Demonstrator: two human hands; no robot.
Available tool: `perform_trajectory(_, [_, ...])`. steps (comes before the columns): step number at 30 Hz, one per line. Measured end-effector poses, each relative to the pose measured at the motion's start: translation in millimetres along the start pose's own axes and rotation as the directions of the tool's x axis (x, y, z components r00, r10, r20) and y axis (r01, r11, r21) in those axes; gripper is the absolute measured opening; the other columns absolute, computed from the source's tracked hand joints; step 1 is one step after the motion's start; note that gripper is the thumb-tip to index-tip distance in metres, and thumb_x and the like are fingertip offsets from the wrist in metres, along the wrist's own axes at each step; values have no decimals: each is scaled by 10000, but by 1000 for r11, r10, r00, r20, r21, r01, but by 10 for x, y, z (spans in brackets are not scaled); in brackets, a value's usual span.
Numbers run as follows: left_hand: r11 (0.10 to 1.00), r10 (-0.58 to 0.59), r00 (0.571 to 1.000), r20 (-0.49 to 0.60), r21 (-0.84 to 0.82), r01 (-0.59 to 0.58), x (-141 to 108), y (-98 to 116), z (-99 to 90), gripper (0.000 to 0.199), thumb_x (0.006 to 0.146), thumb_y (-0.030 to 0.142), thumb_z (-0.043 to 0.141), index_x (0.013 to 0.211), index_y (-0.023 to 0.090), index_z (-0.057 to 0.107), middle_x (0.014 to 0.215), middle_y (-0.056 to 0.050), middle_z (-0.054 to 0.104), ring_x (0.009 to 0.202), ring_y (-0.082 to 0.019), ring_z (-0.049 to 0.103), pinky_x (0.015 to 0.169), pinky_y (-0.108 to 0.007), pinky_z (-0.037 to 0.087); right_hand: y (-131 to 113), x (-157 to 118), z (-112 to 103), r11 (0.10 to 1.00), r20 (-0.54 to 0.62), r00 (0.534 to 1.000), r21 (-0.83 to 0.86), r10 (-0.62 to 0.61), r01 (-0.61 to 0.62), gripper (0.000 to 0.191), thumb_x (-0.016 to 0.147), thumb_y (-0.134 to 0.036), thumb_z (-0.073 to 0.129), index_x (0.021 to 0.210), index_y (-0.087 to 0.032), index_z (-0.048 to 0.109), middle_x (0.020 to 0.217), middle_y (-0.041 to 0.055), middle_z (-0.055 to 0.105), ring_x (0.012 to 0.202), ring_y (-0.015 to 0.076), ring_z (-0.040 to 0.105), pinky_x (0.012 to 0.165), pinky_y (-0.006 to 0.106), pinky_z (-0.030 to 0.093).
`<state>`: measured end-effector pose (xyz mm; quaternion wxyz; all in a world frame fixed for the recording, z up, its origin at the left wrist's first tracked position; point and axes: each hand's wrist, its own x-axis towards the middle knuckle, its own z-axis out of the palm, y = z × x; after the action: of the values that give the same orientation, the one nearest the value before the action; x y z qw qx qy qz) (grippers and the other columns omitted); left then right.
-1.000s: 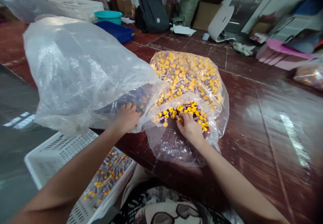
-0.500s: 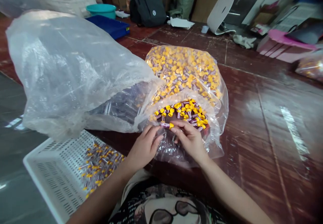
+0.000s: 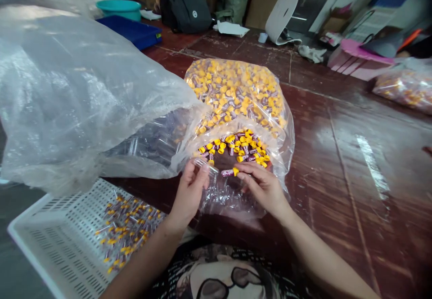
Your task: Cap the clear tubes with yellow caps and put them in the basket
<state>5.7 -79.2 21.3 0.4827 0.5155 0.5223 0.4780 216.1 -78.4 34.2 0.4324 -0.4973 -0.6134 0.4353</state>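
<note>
My left hand (image 3: 189, 189) pinches a clear plastic tube (image 3: 207, 166), which points toward my right hand. In my right hand (image 3: 261, 185), thumb and fingers grip a yellow-capped stick (image 3: 227, 172) by its cap; its purple-and-white patterned body points left. The tube and the stick are a short gap apart. Both hands are over the mouth of a clear plastic bag (image 3: 286, 132), where many loose yellow-capped pieces (image 3: 246, 144) lie. To the left, a large translucent bag (image 3: 84, 92) lies with its mouth showing clear tubes (image 3: 141, 139) inside.
A white slotted basket (image 3: 67, 249) at lower left holds many capped tubes (image 3: 130, 227). Behind are a blue tray (image 3: 131, 31), a turquoise basin (image 3: 118, 9) and a dark backpack (image 3: 187, 6). A pink box (image 3: 357, 58) and another filled bag (image 3: 405, 85) are at right.
My hands have moved apart slightly, and a clear tube now shows in my left hand. The stick stays in my right hand. The whole view has shifted, moving the scene leftward.
</note>
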Motion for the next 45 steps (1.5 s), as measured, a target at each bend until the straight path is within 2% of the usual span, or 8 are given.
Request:
perform_trajectory(6, [968,-151,958,243,-158,193,-33,28,206,250,927,422,576,1063,215,538,840,-5,670,639,-108,569,608,-253,473,37,-51,126,999,-64,997,5,-47,47,276,927,-325,634,1193,-300,703,1180,48,711,985,195,701,880,421,625])
perform_trajectory(13, [977,28,990,135,208,-56,-155,-88,159,268,952,353,540,1178,213,575,1153,-75,686,1064,-205,655,936,-355,520,87,-239,350,1000,75,997,10,-10,9,403,993,-291,512,1393,-299,554,1376,36,612,1269,200,575,1104,469,460])
perform_trajectory(19, [605,439,898,-22,746,-278,-817,-662,-794,382,869,274,649,1239,256,558,1100,-91,663,1019,-255,620,945,-435,506,203,207,103,847,140,963,-460,-228,267,415,979,-294,539,1393,-318,551,1290,58,639,1197,229,572,1032,472,500])
perform_trajectory(26, [242,62,956,-288,933,266,-1535,-1724,-1718,361,957,422,457,1139,133,573,1024,-166,657,941,-345,623,821,-496,495,527,585,-222,244,327,945,-918,16,313,357,985,-183,453,1278,-255,645,1244,112,586,1095,282,522,883,388,494])
perform_trajectory(29, [189,395,883,-252,963,191,-1366,-1512,-1682,441,916,425,549,1251,137,540,1173,-189,613,1073,-349,587,906,-497,451,569,606,-265,194,376,925,-912,42,362,327,998,-200,435,1249,-207,645,1243,119,582,1092,282,516,887,381,470])
perform_trajectory(33, [105,757,653,34,979,-173,-593,-619,-1460,497,837,218,683,1306,223,518,1152,-135,621,1047,-268,589,951,-432,405,536,639,-290,202,416,908,-895,59,397,336,1003,-187,413,1268,-164,619,1165,134,600,1078,271,525,905,371,449])
perform_trajectory(38, [-126,337,879,338,941,-313,637,123,-1203,257,919,166,493,1082,221,684,1113,-134,626,1078,-322,534,867,-446,407,437,669,-236,200,374,918,-917,133,345,273,995,-178,404,1119,-152,646,1135,145,606,1067,278,545,908,389,455])
perform_trajectory(45, [-91,284,890,358,934,-346,1003,215,-1213,166,890,170,498,943,131,650,1064,-184,604,1126,-382,506,890,-494,433,381,504,-352,746,115,987,-647,-109,158,324,982,-296,497,1255,-145,585,1152,144,630,1065,259,610,958,418,501])
